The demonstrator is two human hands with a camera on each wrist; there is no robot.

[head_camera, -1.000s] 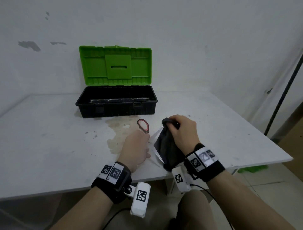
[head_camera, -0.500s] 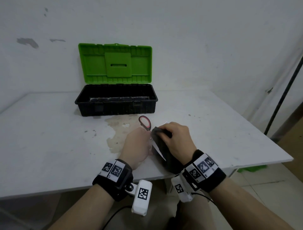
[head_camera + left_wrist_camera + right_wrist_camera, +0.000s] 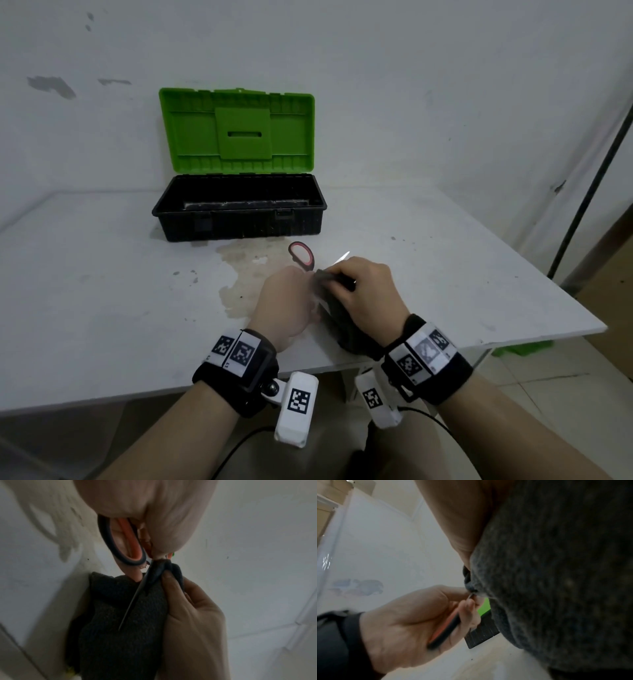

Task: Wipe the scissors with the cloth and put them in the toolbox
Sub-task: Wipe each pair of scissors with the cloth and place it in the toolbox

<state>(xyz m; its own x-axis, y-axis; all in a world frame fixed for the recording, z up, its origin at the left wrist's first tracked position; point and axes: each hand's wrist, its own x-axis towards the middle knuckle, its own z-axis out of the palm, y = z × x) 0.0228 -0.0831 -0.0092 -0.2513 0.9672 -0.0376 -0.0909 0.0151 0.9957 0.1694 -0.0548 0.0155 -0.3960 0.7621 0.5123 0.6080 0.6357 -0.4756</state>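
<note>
White table (image 3: pixel 102 291) under both of your hands; surface scuffed. Brownish dried stain (image 3: pixel 239 274) on the tabletop, just left of and ahead of your left hand (image 3: pixel 287 301), reaching past it away from you. A few dark specks (image 3: pixel 185 274) further left of that hand. White wall (image 3: pixel 411 85) behind the table, well ahead of your hands; grey chipped patches (image 3: pixel 51 85) high up, far to the left. Dark pole (image 3: pixel 589 192) slants upward well to the right of your right hand (image 3: pixel 366 291), beyond the table edge. Tiled floor (image 3: pixel 548 394) below, right of that hand; a green object (image 3: pixel 524 349) shows under the table's right corner, identity unclear.
</note>
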